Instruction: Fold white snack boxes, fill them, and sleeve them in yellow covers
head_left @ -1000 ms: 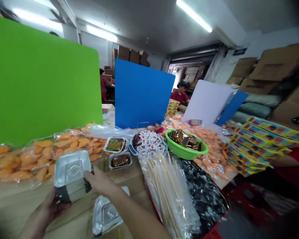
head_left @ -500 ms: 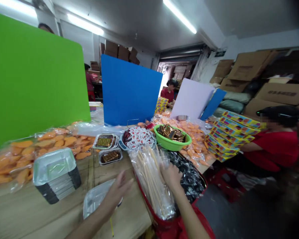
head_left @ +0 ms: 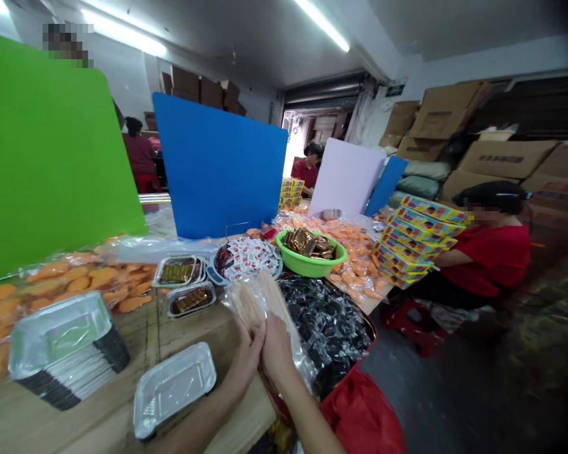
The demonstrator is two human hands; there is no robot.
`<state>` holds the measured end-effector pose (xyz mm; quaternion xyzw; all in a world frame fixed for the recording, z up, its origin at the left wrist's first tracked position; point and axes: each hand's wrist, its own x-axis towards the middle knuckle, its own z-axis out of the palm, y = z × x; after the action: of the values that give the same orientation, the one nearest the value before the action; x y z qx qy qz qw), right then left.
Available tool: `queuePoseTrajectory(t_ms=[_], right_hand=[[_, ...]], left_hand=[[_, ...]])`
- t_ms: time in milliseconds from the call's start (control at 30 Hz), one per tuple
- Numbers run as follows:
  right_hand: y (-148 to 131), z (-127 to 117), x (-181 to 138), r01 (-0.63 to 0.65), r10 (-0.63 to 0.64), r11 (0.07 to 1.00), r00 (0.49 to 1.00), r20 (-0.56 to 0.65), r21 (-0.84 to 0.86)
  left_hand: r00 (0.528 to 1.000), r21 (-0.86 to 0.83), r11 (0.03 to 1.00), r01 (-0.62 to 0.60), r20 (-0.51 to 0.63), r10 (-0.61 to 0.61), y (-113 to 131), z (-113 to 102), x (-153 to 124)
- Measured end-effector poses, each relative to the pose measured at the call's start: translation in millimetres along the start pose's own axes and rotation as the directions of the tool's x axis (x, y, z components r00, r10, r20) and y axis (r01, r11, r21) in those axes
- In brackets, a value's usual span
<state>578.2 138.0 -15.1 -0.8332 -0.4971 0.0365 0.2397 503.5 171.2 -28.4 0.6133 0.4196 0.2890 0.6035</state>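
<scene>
Both my hands are together on a clear plastic packet of thin wooden sticks (head_left: 248,299). My left hand (head_left: 247,353) is closed on its near left side, while my right hand (head_left: 277,347) grips it from the right, with some fingertips hidden. More clear plastic-wrapped sticks (head_left: 291,315) lie beneath and beside the right hand, along the edge of a red-rimmed tray (head_left: 366,347). Black plastic-wrapped pieces (head_left: 326,315) fill that tray. Left of my left arm, a foil tray (head_left: 175,388) sits on the wooden table.
A stack of foil trays (head_left: 66,353) stands at left. Behind are filled foil trays (head_left: 180,271), a bowl of white-and-red sachets (head_left: 250,257) and a green bowl (head_left: 312,261) of gold packets. Orange pieces (head_left: 94,277) lie before upright boards. A person in red (head_left: 492,258) sits right beside stacked yellow boxes (head_left: 416,239).
My left hand has moved from above the foil tray rightward to the sticks. My right hand has come left and closed on a packet, and the view has shifted.
</scene>
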Motion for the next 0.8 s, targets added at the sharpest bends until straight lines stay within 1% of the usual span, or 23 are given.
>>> queuePoseTrajectory(t_ms=[100, 167, 200, 233, 300, 367, 433, 500, 567, 600, 633, 700, 767, 800], right_hand=[[14, -7, 0, -0.081, 0.081, 0.997, 0.997, -0.017, -0.017], [23, -10, 0, -0.090, 0.090, 0.995, 0.996, -0.021, -0.035], [26, -11, -1, -0.093, 0.092, 0.995, 0.996, -0.009, -0.028], [29, -11, -2, -0.090, 0.090, 0.996, 0.996, 0.013, -0.003], [33, -8, -4, -0.086, 0.081, 0.994, 0.995, 0.064, 0.074], [37, -4, -4, -0.081, 0.064, 0.985, 0.991, 0.115, 0.151], [43, -2, -2, -0.102, 0.069, 0.967, 0.987, 0.147, 0.235], [52, -3, 3, -0.154, 0.108, 0.924, 0.983, 0.149, 0.349], [60, -9, 10, -0.161, 0.134, 0.887, 0.987, 0.094, 0.433], [63, -15, 13, -0.143, 0.135, 0.888, 0.990, 0.050, 0.438], [65, -21, 18, -0.120, 0.131, 0.904, 0.991, -0.001, 0.411], [62, -34, 27, -0.087, 0.122, 0.950, 0.987, -0.101, 0.300], [52, -45, 40, -0.055, 0.090, 0.982, 0.978, -0.190, 0.180], [45, -48, 48, -0.021, 0.048, 0.992, 0.975, -0.215, 0.127]], left_hand=[[0.999, 0.250, 0.967, -0.053, 0.011, 0.052, -7, 13, 3], [0.996, 0.412, 0.907, -0.086, 0.038, 0.077, -13, 21, 2], [0.995, 0.466, 0.879, -0.101, 0.044, 0.091, -15, 24, 1], [0.993, 0.500, 0.858, -0.116, 0.035, 0.113, -18, 27, -1], [0.982, 0.537, 0.832, -0.142, -0.028, 0.186, -22, 29, -4], [0.953, 0.567, 0.798, -0.203, -0.073, 0.294, -25, 27, -6], [0.917, 0.599, 0.752, -0.275, -0.071, 0.392, -28, 24, -5], [0.892, 0.630, 0.709, -0.316, -0.056, 0.448, -33, 20, -2], [0.881, 0.665, 0.674, -0.322, -0.050, 0.470, -38, 18, 2], [0.878, 0.681, 0.657, -0.324, -0.043, 0.476, -40, 17, 3], [0.878, 0.691, 0.646, -0.326, -0.032, 0.477, -42, 16, 3], [0.894, 0.685, 0.651, -0.327, 0.001, 0.448, -42, 14, 1], [0.920, 0.644, 0.698, -0.313, 0.023, 0.392, -38, 10, -3], [0.931, 0.619, 0.724, -0.303, 0.028, 0.365, -34, 7, -5]])
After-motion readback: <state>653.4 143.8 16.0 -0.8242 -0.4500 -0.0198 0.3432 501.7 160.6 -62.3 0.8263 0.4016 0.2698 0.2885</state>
